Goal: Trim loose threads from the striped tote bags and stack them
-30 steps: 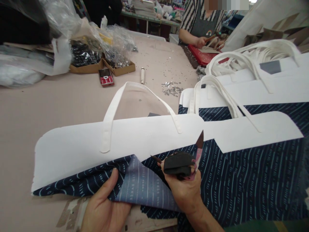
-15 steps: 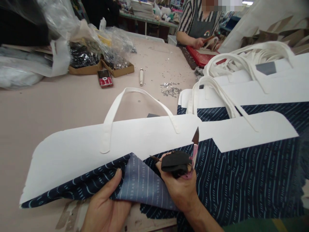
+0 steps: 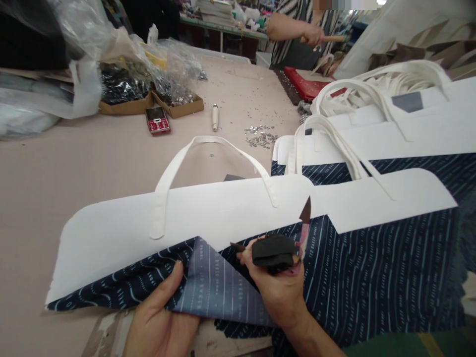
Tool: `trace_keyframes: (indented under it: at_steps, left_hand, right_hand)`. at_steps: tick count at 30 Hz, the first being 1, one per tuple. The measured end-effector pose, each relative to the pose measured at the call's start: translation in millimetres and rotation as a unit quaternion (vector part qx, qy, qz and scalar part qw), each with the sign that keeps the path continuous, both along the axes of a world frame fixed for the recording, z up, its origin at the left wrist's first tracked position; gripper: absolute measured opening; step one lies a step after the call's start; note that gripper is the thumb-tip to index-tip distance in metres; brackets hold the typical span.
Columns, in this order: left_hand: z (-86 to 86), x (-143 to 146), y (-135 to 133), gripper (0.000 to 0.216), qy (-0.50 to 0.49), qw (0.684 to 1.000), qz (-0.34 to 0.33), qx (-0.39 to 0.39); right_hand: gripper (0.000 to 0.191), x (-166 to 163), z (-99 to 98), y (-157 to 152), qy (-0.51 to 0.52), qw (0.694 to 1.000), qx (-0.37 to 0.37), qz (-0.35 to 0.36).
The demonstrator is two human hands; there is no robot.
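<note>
"Two hands are in view; state the condition of each. Read clock positions from the right hand (image 3: 280,292)."

"Left hand (image 3: 158,317), at 9 o'clock: clamped on the navy printed fabric (image 3: 128,282), thumb above. Right hand: wrapped around a pink-handled tool (image 3: 305,213), blade tip at 1 o'clock. A black object (image 3: 273,252) sits over this fist; its type cannot be told."

"Locate the fabric."

"At 9 to 10 o'clock, one corner folded to expose a paler reverse, against a white panel (image 3: 111,225) with a looped strap (image 3: 159,213)."

"And beyond?"

"Metal discs (image 3: 260,136) at 12 o'clock, scattered on the surface (image 3: 74,158); a pale cylinder (image 3: 215,118) at 11; a red phone (image 3: 158,121) between 10 and 11. Stacked panels (image 3: 401,134) lie at 1 o'clock. Farther, near 12, a co-worker's hand (image 3: 315,35) grips a wooden-handled tool (image 3: 334,38)."
</note>
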State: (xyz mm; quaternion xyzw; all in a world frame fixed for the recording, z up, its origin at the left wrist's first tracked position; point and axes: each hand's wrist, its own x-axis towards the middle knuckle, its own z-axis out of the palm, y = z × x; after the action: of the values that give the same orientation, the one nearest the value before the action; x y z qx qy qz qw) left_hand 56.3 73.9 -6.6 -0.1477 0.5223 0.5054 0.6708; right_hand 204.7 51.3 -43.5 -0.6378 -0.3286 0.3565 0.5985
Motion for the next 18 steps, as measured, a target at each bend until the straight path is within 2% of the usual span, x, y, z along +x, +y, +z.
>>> trace_keyframes:
  at_steps: [3, 8, 14, 18]
  left_hand:
    - [3.9, 1.9, 2.2, 0.039, -0.006, 1.0, 0.013, -0.025]
    - [2.7, 1.8, 2.8, 0.039, -0.023, 0.999, 0.001, -0.034]
    - [3.0, 1.1, 4.2, 0.038, -0.003, 0.999, 0.015, -0.051]
    - [2.7, -1.3, 0.7, 0.038, -0.029, 0.999, -0.006, -0.031]
  right_hand:
    - [0.008, 2.3, 5.1, 1.2, 0.057, 0.998, 0.02, 0.01]
    - [0.011, 3.5, 5.9, 3.4, 0.078, 0.997, 0.02, 0.0]
    - [0.012, 4.2, 0.9, 0.4, 0.064, 0.998, 0.015, 0.004]
    - [0.011, 5.0, -0.4, -1.3, 0.05, 0.999, -0.009, 0.01]
